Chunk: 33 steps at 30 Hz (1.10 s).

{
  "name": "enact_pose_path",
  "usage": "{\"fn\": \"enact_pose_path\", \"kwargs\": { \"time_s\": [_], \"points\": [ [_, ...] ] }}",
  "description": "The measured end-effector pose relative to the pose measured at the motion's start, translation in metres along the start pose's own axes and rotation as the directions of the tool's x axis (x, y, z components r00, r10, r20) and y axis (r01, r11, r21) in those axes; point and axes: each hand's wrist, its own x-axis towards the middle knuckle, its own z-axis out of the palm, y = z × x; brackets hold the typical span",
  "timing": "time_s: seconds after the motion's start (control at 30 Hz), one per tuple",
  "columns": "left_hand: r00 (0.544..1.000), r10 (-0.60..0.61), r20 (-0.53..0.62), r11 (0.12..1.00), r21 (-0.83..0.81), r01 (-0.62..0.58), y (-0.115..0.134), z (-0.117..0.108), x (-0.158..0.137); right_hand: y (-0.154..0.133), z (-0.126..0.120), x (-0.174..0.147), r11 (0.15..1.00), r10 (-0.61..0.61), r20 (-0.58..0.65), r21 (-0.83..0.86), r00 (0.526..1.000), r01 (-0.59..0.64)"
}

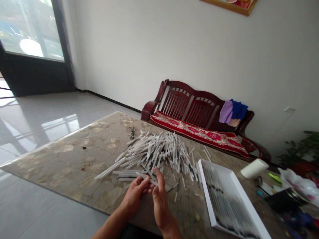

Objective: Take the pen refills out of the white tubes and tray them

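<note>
My left hand (136,196) is closed round a slim white stick (142,175), thumb on top, near the table's front edge. To its side, my right hand (161,197) has its fingers stretched and its thumb apart, close to the right end of that stick. Whether it touches the stick is hard to make out. Just beyond both hands lies a loose pile of white sticks (159,147), with thin dark rods among them. A white open box (208,202) to the right holds rows of slender grey and dark-banded sticks (224,202).
Eyeglasses (132,132) lie on the patterned table (74,159) behind the pile. A white roll (254,168), a black cup (286,199) and plastic bags (296,182) crowd the right side. Beyond the table stands a red-cushioned wooden bench (196,109).
</note>
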Motion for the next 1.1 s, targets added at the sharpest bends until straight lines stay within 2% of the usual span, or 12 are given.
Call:
{"fn": "enact_pose_path", "kwargs": {
  "time_s": [0.1, 0.17, 0.23, 0.3, 0.4, 0.47, 0.57, 0.67, 0.73, 0.97, 1.1],
  "points": [
    [0.995, -0.002, -0.104, 0.997, -0.076, -0.006, 0.003, -0.001, 0.003, 0.008, -0.015, 0.01, 0.983, 0.066, -0.104, 0.18, 0.992, -0.046],
    [0.987, -0.001, -0.163, 0.993, -0.12, -0.019, 0.003, -0.002, 0.005, 0.024, -0.039, 0.017, 0.974, 0.188, -0.233, 0.17, 0.954, -0.15],
    [0.985, -0.002, -0.17, 0.989, -0.144, -0.023, 0.002, -0.003, 0.006, 0.045, -0.07, 0.022, 0.967, 0.25, -0.352, 0.051, 0.902, -0.248],
    [0.99, -0.001, -0.142, 0.989, -0.15, -0.02, 0.001, -0.004, 0.006, 0.064, -0.101, 0.025, 0.95, 0.209, -0.433, -0.125, 0.877, -0.288],
    [0.992, 0.001, -0.124, 0.99, -0.141, -0.019, -0.001, -0.005, 0.005, 0.081, -0.133, 0.023, 0.865, 0.205, -0.431, -0.341, 0.879, -0.369],
    [0.992, 0.005, -0.128, 0.99, -0.14, -0.023, -0.001, -0.005, 0.005, 0.083, -0.138, 0.019, 0.832, 0.217, -0.403, -0.4, 0.889, -0.385],
    [0.992, 0.009, -0.126, 0.988, -0.15, -0.028, -0.001, -0.006, 0.005, 0.077, -0.129, 0.015, 0.817, 0.16, -0.349, -0.479, 0.924, -0.322],
    [0.991, 0.003, -0.135, 0.987, -0.158, -0.025, 0.0, -0.006, 0.004, 0.067, -0.11, 0.016, 0.785, 0.059, -0.233, -0.591, 0.971, -0.189],
    [0.99, -0.002, -0.141, 0.986, -0.162, -0.021, 0.002, -0.005, 0.003, 0.062, -0.097, 0.02, 0.766, 0.02, -0.163, -0.631, 0.986, -0.12],
    [0.982, -0.005, -0.188, 0.982, -0.187, -0.031, 0.004, -0.001, 0.001, 0.043, -0.051, 0.047, 0.694, -0.009, 0.0, -0.72, 1.0, 0.006],
    [0.982, -0.003, -0.19, 0.981, -0.193, -0.034, 0.004, -0.001, 0.001, 0.032, -0.034, 0.059, 0.616, -0.009, 0.11, -0.782, 0.994, 0.092]
  ]
}}
